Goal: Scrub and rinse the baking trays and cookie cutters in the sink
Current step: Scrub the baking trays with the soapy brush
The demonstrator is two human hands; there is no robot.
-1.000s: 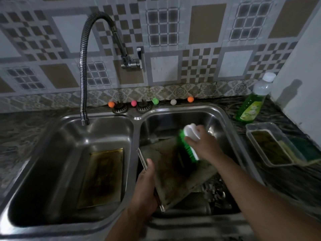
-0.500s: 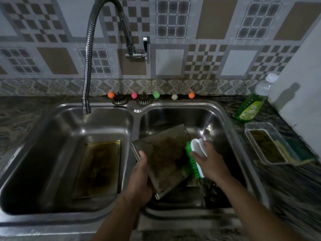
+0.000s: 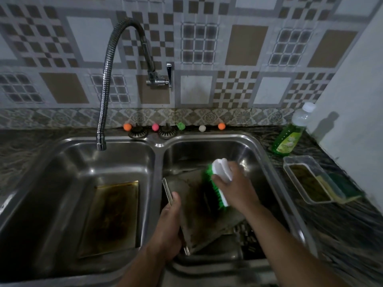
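Note:
A dirty baking tray (image 3: 196,212) leans tilted in the right basin of the steel double sink (image 3: 159,145). My left hand (image 3: 169,226) grips its left edge, thumb on top. My right hand (image 3: 236,187) holds a white scrub brush with green bristles (image 3: 219,181) pressed against the tray's upper face. A second, brown-stained tray (image 3: 109,218) lies flat in the left basin. Dark small items sit under the tilted tray at the basin bottom, too dim to identify.
The flexible tap spout (image 3: 101,145) hangs over the left basin, with no water visible. A green dish soap bottle (image 3: 290,137) and a clear tub with sponges (image 3: 315,181) stand on the right counter. Small coloured balls (image 3: 155,126) line the sink's back edge.
The brush has swept down the tray and come back up to its upper part. My left hand kept its hold on the tray edge; the camera shifted slightly.

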